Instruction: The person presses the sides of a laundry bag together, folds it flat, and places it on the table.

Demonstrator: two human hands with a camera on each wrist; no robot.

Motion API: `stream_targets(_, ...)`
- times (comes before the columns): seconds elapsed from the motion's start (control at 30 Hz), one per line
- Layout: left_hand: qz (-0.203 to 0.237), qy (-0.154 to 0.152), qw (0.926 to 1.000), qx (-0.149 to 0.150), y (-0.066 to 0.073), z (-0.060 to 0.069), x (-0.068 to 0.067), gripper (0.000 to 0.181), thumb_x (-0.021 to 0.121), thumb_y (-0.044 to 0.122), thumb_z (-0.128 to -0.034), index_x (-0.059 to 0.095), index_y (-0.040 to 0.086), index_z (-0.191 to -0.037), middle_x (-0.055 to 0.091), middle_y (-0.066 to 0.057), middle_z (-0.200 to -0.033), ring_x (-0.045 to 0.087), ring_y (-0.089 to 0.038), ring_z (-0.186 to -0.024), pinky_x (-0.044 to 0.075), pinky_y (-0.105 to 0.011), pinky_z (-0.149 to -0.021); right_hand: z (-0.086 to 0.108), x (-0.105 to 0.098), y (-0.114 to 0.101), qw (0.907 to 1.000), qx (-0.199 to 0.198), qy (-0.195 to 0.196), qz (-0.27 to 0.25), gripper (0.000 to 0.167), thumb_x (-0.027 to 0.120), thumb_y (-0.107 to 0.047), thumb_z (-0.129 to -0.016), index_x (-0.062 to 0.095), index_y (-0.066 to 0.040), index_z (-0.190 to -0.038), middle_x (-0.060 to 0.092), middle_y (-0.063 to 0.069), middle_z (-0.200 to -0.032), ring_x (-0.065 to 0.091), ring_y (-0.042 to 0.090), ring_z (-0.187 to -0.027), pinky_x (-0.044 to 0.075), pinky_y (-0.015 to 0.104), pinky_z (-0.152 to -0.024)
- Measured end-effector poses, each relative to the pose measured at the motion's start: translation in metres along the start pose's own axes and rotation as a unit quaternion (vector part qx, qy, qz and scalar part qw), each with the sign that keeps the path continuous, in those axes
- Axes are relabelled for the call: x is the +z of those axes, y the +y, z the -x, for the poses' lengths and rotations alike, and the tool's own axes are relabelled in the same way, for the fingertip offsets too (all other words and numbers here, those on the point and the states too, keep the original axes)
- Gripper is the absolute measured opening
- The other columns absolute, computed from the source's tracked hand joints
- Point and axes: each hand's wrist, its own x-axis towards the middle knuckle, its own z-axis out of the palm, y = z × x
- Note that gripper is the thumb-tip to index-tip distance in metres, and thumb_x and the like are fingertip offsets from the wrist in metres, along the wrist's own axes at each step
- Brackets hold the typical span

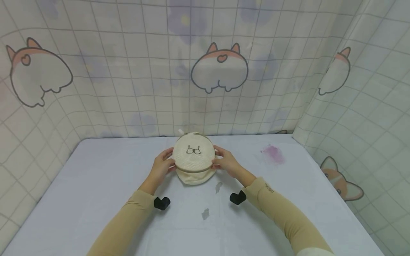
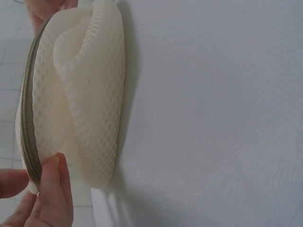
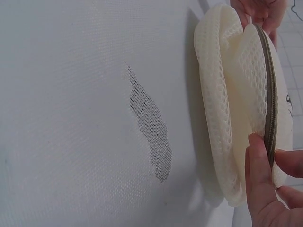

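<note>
A round cream mesh laundry bag (image 1: pixel 194 160) sits toward the back of the table, its flat lid printed with a small glasses-like drawing. A brownish zipper (image 2: pixel 27 109) runs round the lid's edge. On the bag's left side, my left hand (image 1: pixel 161 164) pinches the rim between thumb and fingers. My right hand (image 1: pixel 228 163) pinches the opposite side of the rim, thumb by the zipper (image 3: pixel 271 90). Below the lid the soft mesh body sags in folds, as both wrist views show. The bag's inside is hidden.
A white cloth covers the table (image 1: pixel 96 185), with grey patches (image 1: pixel 219 187) in front of the bag and a pink stain (image 1: pixel 273 154) at right. A gridded curtain (image 1: pixel 141 71) with cartoon animals hangs behind and along the sides. Black pieces (image 1: pixel 162 203) sit at both cuffs.
</note>
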Motion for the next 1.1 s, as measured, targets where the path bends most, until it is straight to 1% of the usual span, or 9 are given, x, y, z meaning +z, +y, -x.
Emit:
stream_targets(0.13,-0.002,0.001,1.0,0.0,-0.0019,0.0003,-0.0005,0.065,0.046,-0.01,-0.0954,0.034,0.002,-0.159,0.037,-0.017,-0.161,0.063,-0.016,-0.098,0.056,-0.024,-0.082,0.0001,-0.0003,0.0013,1.0,0.0,-0.008,0.0,0.074,0.054,0.018,-0.095,0.026,-0.001,-0.161,0.038,0.031,-0.153,0.065,0.019,-0.086,0.06,0.029,-0.08)
stream_targets(0.33,-0.003,0.001,1.0,-0.003,-0.0029,0.0023,-0.0005,0.066,0.047,-0.009,-0.0954,0.034,0.003,-0.159,0.037,-0.016,-0.162,0.062,-0.02,-0.103,0.056,-0.027,-0.088,-0.0008,-0.0009,0.0023,0.9999,0.001,-0.01,0.004,0.074,0.055,0.019,-0.095,0.027,-0.001,-0.161,0.038,0.032,-0.153,0.065,0.019,-0.085,0.06,0.029,-0.08)
stream_targets(0.57,-0.002,0.004,1.0,0.006,-0.004,0.003,0.0014,0.065,0.046,-0.008,-0.0933,0.035,0.0,-0.157,0.037,-0.02,-0.161,0.062,-0.021,-0.101,0.057,-0.024,-0.084,-0.0008,-0.0006,0.0035,0.9999,0.001,-0.013,0.005,0.074,0.055,0.019,-0.094,0.027,-0.001,-0.161,0.038,0.031,-0.153,0.064,0.019,-0.083,0.06,0.028,-0.078)
stream_targets(0.73,-0.011,0.003,0.9999,-0.001,-0.0048,0.0033,0.0009,0.065,0.046,-0.007,-0.0953,0.034,0.003,-0.158,0.037,-0.017,-0.161,0.061,-0.021,-0.105,0.056,-0.027,-0.088,-0.0021,-0.0012,0.0058,0.9999,0.002,-0.015,0.004,0.074,0.054,0.019,-0.095,0.027,-0.001,-0.161,0.037,0.031,-0.154,0.064,0.017,-0.08,0.06,0.027,-0.077)
stream_targets(0.97,-0.008,0.001,0.9999,-0.008,-0.0065,0.0036,0.0003,0.065,0.046,-0.007,-0.0968,0.033,0.003,-0.159,0.036,-0.016,-0.162,0.061,-0.019,-0.102,0.055,-0.03,-0.092,-0.0028,-0.0007,0.0079,0.9998,-0.002,-0.018,0.007,0.073,0.053,0.019,-0.095,0.026,0.001,-0.161,0.037,0.033,-0.153,0.064,0.017,-0.079,0.06,0.028,-0.077)
stream_targets(1.1,-0.013,0.004,0.9999,-0.007,-0.0067,0.0037,0.0006,0.065,0.047,-0.007,-0.0968,0.034,0.004,-0.159,0.037,-0.014,-0.162,0.061,-0.02,-0.104,0.056,-0.028,-0.09,-0.0037,-0.0006,0.0091,0.9998,0.0,-0.018,0.004,0.074,0.053,0.02,-0.095,0.025,0.001,-0.161,0.038,0.032,-0.153,0.064,0.017,-0.078,0.06,0.026,-0.076)
